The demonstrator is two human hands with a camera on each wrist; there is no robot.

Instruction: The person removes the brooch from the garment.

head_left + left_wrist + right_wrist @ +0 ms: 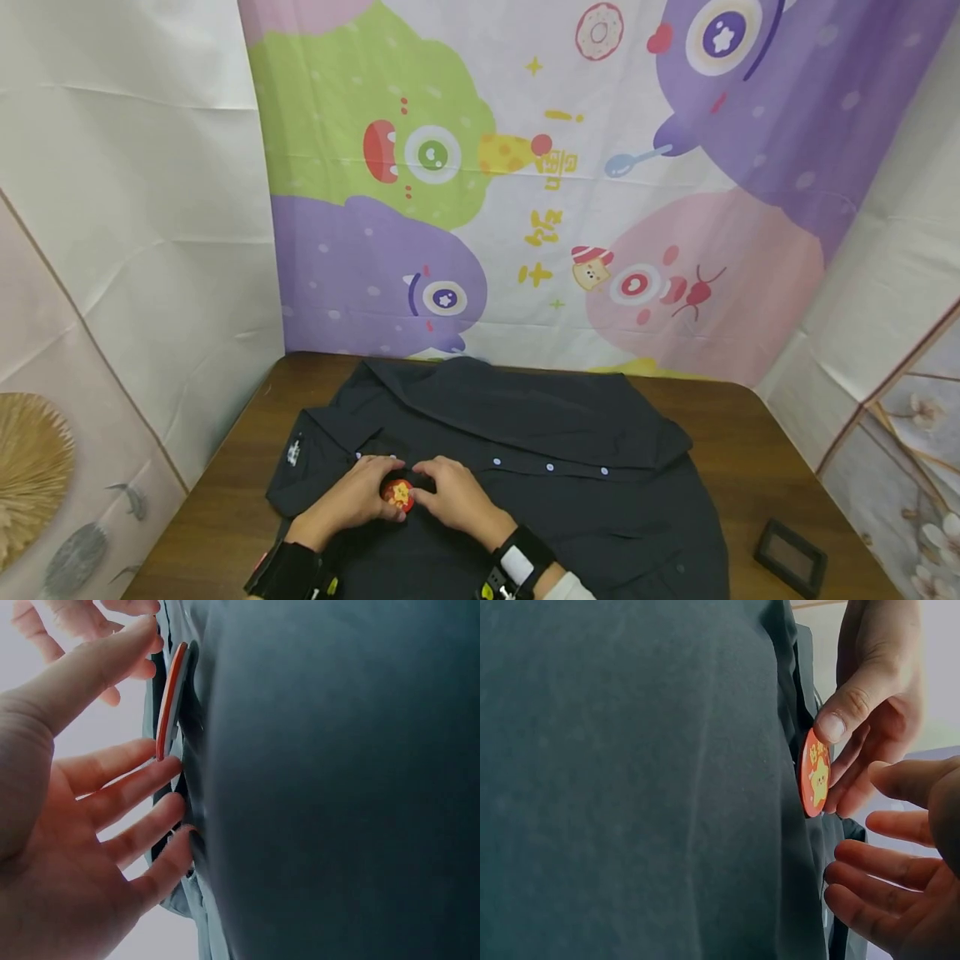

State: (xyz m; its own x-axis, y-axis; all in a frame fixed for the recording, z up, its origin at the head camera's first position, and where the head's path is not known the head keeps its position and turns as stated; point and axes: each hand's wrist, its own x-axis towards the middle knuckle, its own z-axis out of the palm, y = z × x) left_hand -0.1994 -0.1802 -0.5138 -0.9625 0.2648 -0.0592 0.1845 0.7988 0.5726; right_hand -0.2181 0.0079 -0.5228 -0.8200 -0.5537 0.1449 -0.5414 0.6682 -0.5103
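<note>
Red badge [401, 495] edge touches left grip [363, 492]; gap to right grip [891, 859].

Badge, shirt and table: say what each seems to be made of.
Badge: perhaps metal or plastic with a smooth printed face; it looks thin, stiff and grey-backed. Shirt: probably woven cloth, matte, judging by its soft folds. Table: wood or a wood-look laminate, going by the brown, streaky surface.
</note>
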